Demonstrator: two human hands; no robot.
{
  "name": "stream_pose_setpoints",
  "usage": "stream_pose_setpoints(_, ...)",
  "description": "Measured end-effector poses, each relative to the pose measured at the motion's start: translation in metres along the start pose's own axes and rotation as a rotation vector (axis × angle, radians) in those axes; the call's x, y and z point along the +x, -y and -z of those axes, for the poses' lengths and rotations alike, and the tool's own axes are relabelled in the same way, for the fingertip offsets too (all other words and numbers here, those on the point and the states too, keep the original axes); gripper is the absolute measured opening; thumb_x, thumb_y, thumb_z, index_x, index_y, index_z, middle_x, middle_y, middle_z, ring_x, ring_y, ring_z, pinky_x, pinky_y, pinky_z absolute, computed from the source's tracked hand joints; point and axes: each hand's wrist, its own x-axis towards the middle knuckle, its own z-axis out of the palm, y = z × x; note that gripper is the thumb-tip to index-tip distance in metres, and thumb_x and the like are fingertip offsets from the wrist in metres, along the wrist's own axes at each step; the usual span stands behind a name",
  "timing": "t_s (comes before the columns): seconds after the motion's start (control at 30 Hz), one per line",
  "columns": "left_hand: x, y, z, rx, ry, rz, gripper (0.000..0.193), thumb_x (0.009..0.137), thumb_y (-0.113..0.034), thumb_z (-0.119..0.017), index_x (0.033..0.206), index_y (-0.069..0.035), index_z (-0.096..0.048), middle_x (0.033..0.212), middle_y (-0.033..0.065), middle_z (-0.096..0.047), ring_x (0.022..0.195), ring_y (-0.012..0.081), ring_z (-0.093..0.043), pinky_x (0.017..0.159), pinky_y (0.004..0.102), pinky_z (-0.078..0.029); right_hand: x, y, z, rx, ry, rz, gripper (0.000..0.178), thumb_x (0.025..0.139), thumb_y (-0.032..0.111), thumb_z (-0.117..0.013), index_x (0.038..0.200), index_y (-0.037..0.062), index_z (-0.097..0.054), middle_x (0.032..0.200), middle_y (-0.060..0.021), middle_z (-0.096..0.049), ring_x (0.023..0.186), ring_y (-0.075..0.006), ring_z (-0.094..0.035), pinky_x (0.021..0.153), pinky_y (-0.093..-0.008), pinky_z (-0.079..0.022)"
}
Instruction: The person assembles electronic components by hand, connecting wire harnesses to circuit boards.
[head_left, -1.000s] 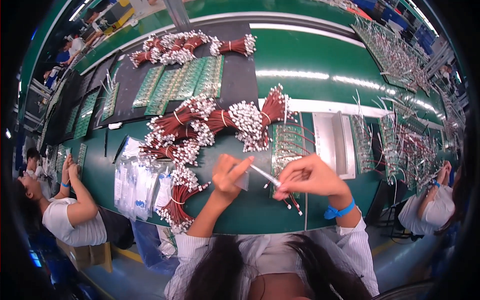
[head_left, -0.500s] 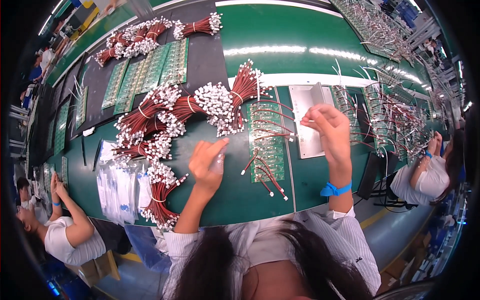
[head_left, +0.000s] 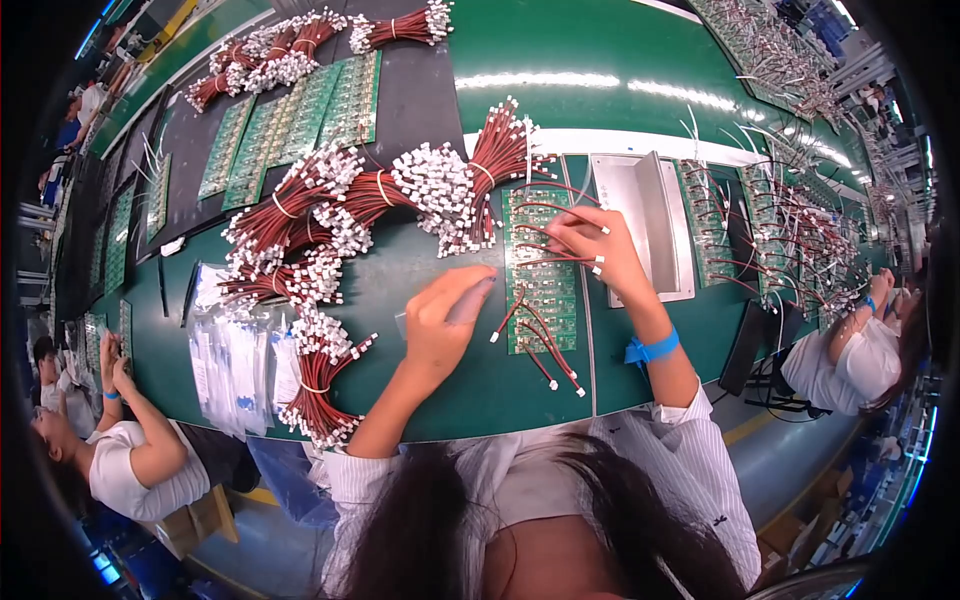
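A green circuit board panel point(head_left: 560, 312) lies in front of me, with several red-and-black wires soldered or laid across it and white connectors at their ends. Over its upper right part, my right hand point(head_left: 605, 250) has thumb and fingers pinched together among the wires; what sits between the fingertips is too small to make out. Just left of the board, my left hand point(head_left: 440, 320) is closed round a clear plastic piece point(head_left: 468, 303), part of which pokes out past the palm. A blue band point(head_left: 652, 348) circles my right wrist.
Bundled wire harnesses point(head_left: 288, 205) with white connectors curve along the left. Clear plastic bags point(head_left: 230, 375) lie near the front edge. A metal tray point(head_left: 683, 240) stands right of the board, beyond it wired boards point(head_left: 708, 225). Co-workers point(head_left: 140, 470) sit at both sides.
My right hand has moved left and slightly down, from over the metal tray to the board's wires. My left hand has shifted right, closer to the board.
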Motion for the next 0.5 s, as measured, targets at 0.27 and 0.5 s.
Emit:
stream_pose_setpoints(0.27, -0.012, 0.006, -0.007, 0.034, 0.165, -0.024, 0.021, 0.075, -0.004, -0.063, 0.096, -0.007, -0.062, 0.096, 0.0092, -0.064, 0.083, 0.0278, -0.063, 0.070, 0.0348, -0.051, 0.031, -0.026, -0.015, -0.268, -0.030, 0.503, 0.009, 0.074, 0.005, -0.069, 0.081, 0.0005, -0.066, 0.076, -0.0017, -0.054, 0.062, -0.0057, -0.047, 0.053, -0.0185, -0.037)
stream_pose_setpoints(0.5, -0.011, 0.006, -0.009, 0.056, 0.187, -0.050, 0.019, 0.075, -0.005, -0.063, 0.094, -0.007, -0.062, 0.093, 0.0069, -0.064, 0.080, 0.0257, -0.063, 0.067, 0.0344, -0.050, 0.031, -0.027, -0.017, -0.316, -0.037, 0.504, 0.009, 0.073, 0.003, -0.068, 0.081, 0.0009, -0.065, 0.077, -0.0020, -0.051, 0.058, -0.0074, -0.038, 0.050, -0.0209, -0.031)
